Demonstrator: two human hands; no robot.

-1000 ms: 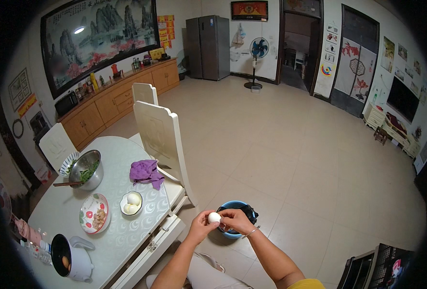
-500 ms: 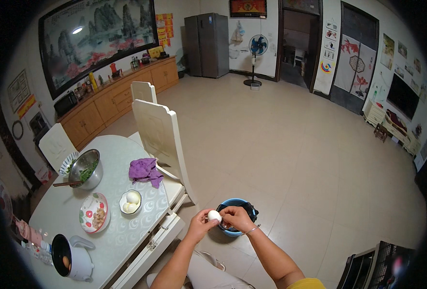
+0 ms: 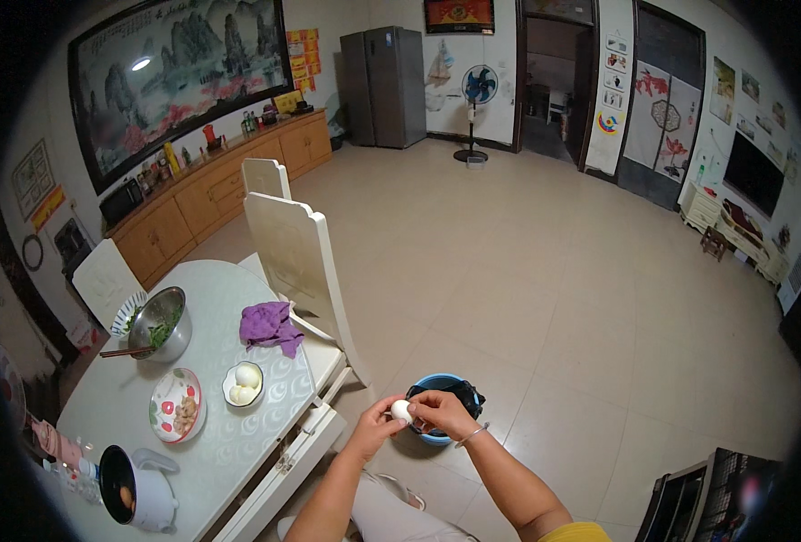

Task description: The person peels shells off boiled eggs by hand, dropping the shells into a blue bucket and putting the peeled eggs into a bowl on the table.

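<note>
My left hand (image 3: 373, 432) holds a white, smooth egg (image 3: 402, 412) between thumb and fingers. The bent fingers of my right hand (image 3: 449, 415) press together against the egg's right side; any shell bits in them are too small to make out. Both hands are over the near side of a blue bin (image 3: 436, 440) with a black liner, which stands on the floor. On the table to the left, a small bowl (image 3: 232, 397) holds white peeled eggs (image 3: 248, 374). A pale electric pot (image 3: 154, 499) with a dark inside has a brown egg (image 3: 127, 497) in it.
The white table (image 3: 238, 452) also bears a steel bowl (image 3: 180, 343) of greens with chopsticks, a patterned bowl (image 3: 162, 425) with pale pieces, and a purple cloth (image 3: 271, 326). White chairs (image 3: 292, 262) stand beside it. A black rack (image 3: 703, 497) is at the lower right.
My right hand has shifted slightly left over the egg, with its fingers closer around it. The egg stays in my left hand. The whole view has tilted a little.
</note>
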